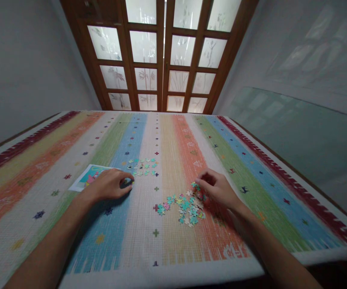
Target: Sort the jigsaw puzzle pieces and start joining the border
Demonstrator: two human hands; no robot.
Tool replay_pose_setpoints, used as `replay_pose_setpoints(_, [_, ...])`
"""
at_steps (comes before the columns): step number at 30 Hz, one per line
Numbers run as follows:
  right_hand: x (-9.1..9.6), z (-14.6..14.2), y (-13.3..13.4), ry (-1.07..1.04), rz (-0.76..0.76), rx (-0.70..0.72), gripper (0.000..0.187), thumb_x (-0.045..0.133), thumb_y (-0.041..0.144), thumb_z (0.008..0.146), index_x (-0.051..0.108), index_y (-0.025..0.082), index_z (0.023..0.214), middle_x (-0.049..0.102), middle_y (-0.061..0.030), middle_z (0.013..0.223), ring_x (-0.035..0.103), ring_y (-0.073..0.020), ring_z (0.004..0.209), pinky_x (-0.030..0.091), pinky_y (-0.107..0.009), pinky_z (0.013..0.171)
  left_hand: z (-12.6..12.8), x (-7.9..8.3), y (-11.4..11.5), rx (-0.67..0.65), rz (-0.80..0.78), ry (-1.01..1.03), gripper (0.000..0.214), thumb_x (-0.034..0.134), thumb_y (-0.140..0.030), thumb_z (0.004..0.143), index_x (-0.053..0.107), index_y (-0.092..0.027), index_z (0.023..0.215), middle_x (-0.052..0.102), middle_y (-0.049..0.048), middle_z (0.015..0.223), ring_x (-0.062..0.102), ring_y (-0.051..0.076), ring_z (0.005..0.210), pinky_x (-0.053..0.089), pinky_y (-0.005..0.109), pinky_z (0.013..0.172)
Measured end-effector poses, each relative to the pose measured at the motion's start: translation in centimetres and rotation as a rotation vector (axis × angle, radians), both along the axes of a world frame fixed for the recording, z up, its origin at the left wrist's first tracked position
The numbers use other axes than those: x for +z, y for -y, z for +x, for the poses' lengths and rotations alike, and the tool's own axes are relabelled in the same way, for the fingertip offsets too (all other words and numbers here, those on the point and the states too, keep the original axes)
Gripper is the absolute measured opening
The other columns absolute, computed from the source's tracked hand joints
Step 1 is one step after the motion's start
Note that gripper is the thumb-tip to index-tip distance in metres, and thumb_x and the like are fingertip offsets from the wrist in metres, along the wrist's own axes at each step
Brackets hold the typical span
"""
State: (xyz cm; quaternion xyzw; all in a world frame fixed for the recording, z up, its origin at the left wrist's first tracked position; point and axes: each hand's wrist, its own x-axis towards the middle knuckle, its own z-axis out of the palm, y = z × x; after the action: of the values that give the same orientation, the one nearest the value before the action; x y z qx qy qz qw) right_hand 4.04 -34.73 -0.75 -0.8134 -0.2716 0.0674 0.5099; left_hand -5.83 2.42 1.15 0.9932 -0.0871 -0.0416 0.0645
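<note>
- The puzzle pile [185, 206] is beside the bent fingers of our right hand [218, 188].
- Puzzle bits [146, 166] lie just past our left hand's [109, 184] curled fingers.
- We can't tell if either hand pinches anything.

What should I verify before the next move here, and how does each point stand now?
1. Right hand at the loose pile: ok, its fingertips are at the far right edge.
2. Right hand's grip on a piece: cannot tell; a teal piece shows at the fingertips, but whether it is lifted is unclear.
3. Left hand free: cannot tell; something small and yellowish shows at its fingertips.
4. Picture card fully visible: not ok, the left hand covers part of it.
5. Spread pieces apart from the pile: ok, bare cloth lies between.
</note>
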Motion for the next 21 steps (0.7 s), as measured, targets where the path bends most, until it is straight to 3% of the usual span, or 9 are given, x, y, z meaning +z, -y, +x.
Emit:
replay_pose_setpoints(7, [-0.3,1.5,1.1,0.195,-0.203,0.053,0.019,0.061,0.035,0.090,0.066,0.020,0.078,0.065,-0.0023,0.070,0.056,-0.0169,0.061,0.042,-0.030,0.058,0.2,0.3,0.2,0.039,0.024,-0.022,0.035,0.057,-0.043,0.087,0.078,-0.022,0.105,0.067,0.0042,0.067,0.065,0.022,0.065,0.044,0.031,0.066])
replay_pose_setpoints(13, [-0.2,1.6,1.6,0.245,-0.346,0.268,0.014,0.063,0.020,0.090,0.077,0.020,0.093,0.066,-0.0058,0.088,0.060,-0.0177,0.074,0.045,-0.031,0.069,0.3,0.4,0.0,0.043,0.043,-0.031,0.035,0.058,-0.045,0.088,0.078,-0.022,0.105,0.068,0.0047,0.068,0.065,0.022,0.065,0.043,0.030,0.064])
replay_pose_setpoints(17, [-0.2,0.9,1.2,0.223,-0.377,0.334,0.016,0.067,0.020,0.090,0.080,0.021,0.100,0.062,-0.0072,0.092,0.058,-0.0191,0.078,0.046,-0.034,0.072,0.3,0.1,-0.3,0.014,0.019,0.002,0.034,0.058,-0.046,0.089,0.078,-0.021,0.100,0.067,0.0043,0.066,0.064,0.022,0.064,0.041,0.030,0.062])
replay_pose_setpoints(21, [-0.6,0.6,0.8,0.213,-0.383,0.338,0.011,0.068,0.023,0.091,0.078,0.021,0.095,0.061,-0.0077,0.091,0.058,-0.0210,0.081,0.045,-0.036,0.074,0.3,-0.1,-0.3,-0.006,0.003,0.048,0.030,0.060,-0.046,0.088,0.077,-0.022,0.094,0.066,0.0034,0.064,0.062,0.020,0.061,0.039,0.029,0.060])
